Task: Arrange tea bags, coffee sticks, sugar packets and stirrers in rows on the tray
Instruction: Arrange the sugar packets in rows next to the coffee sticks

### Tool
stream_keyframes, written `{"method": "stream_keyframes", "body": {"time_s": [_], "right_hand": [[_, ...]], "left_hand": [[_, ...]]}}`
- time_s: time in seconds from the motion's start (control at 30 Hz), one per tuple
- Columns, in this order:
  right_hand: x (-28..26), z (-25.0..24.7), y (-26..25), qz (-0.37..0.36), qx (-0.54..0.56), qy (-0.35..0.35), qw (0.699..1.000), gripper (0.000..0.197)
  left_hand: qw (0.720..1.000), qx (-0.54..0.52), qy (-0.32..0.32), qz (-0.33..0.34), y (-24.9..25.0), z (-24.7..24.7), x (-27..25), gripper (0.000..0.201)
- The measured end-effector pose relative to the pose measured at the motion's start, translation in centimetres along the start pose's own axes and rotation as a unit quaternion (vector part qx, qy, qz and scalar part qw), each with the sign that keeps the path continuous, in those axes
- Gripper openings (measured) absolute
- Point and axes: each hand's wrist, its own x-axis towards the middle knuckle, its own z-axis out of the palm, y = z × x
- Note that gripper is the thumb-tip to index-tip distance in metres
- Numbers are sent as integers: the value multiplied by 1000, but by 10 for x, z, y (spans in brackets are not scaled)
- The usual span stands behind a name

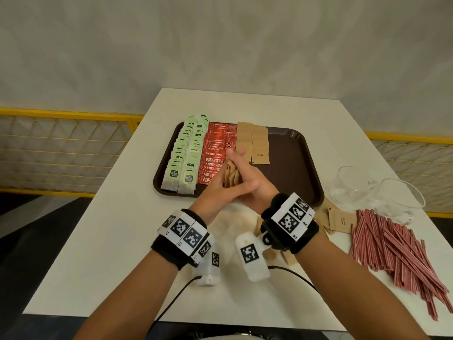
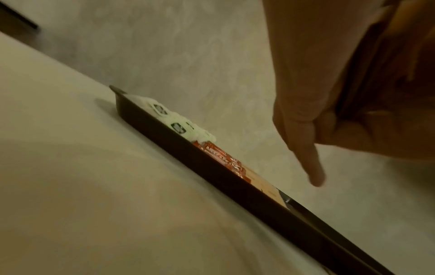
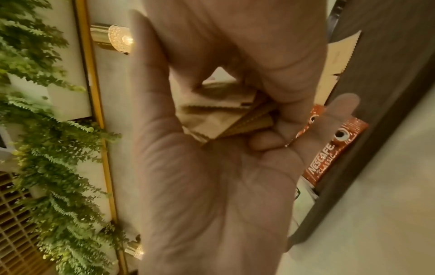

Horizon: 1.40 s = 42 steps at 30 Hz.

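Note:
On the brown tray [image 1: 316,177], green tea bags [image 1: 186,153] lie in two rows at the left. Red coffee sticks [image 1: 215,153] lie beside them, followed by brown sugar packets [image 1: 252,143]. Both hands meet over the tray's near edge around a small stack of sugar packets [image 1: 231,176]. My left hand [image 1: 218,190] grips the stack from the left. My right hand [image 1: 245,173] closes on it from the right, with some fingers reaching forward. The right wrist view shows the fanned stack [image 3: 212,115] held above my palm. In the left wrist view one finger [image 2: 303,148] points down beside the tray rim [image 2: 212,167].
Loose sugar packets [image 1: 338,219] lie on the white table right of my right wrist. A heap of red striped stirrers [image 1: 397,253] lies further right. Two glass cups [image 1: 353,185] [image 1: 397,200] stand behind them. The tray's right half [image 1: 289,168] is bare.

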Motion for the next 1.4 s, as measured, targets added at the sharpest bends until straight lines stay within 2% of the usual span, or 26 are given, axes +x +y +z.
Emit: {"method": "stream_keyframes", "body": {"time_s": [0.07, 0.17, 0.27, 0.33, 0.4, 0.43, 0.47, 0.5, 0.57, 0.63, 0.7, 0.77, 0.83, 0.9, 1.03, 1.1, 1.2, 1.3, 1.4], "right_hand": [[1, 0, 1, 24, -13, 0, 1000, 69], [1, -7, 1, 59, -5, -50, 997, 66], [1, -10, -2, 48, -19, -32, 998, 69], [2, -4, -1, 37, -111, -5, 993, 85], [5, -3, 4, -6, -194, 17, 981, 104], [5, -3, 6, -45, -209, 16, 977, 94], [5, -4, 7, -79, -216, 14, 973, 76], [6, -4, 8, -103, -223, 15, 969, 70], [7, -5, 9, -130, -217, 16, 967, 82], [6, -4, 8, -137, -212, 18, 968, 89], [8, -2, 9, -149, -263, 44, 952, 75], [8, -1, 7, -161, -308, 70, 935, 60], [9, -1, 6, -171, -288, 55, 941, 51], [8, -1, 3, -185, -251, 42, 949, 41], [7, -5, -1, -221, -243, 25, 944, 23], [10, -5, 1, -210, -230, 31, 950, 15], [15, -3, 3, -201, -203, 60, 956, 22], [16, -2, -2, -190, -175, 71, 963, 22], [16, -4, -4, -206, -170, 73, 961, 18]], "left_hand": [[1000, 5, -24, -18, 0, -6, -1, 69], [997, 9, -64, -36, 0, -14, -4, 63], [998, -4, -33, -57, 2, -15, -5, 48], [998, -41, 0, -49, 2, -12, -4, 45], [999, -35, 30, -27, 5, -9, -2, 41], [999, -19, 45, -23, 5, -6, 1, 41], [998, -5, 67, -18, 7, -3, 2, 43], [996, -10, 84, -8, 8, -1, 4, 43], [994, -38, 101, 5, 7, 0, 9, 46], [995, -22, 96, 2, 6, -2, 8, 58], [994, -39, 97, 2, 5, -4, 6, 69], [994, -38, 105, 5, 1, -6, 8, 71], [994, -4, 111, -4, -3, -10, 8, 81], [995, -13, 102, -15, -6, -15, 7, 87], [995, -93, 36, -29, 1, -21, 6, 60], [991, -132, 13, -36, 8, -22, 5, 57], [983, -172, 28, -51, 7, -21, 5, 57], [961, -267, 49, -48, 4, -21, 3, 56], [950, -306, 44, -53, 9, -20, 4, 38]]}}
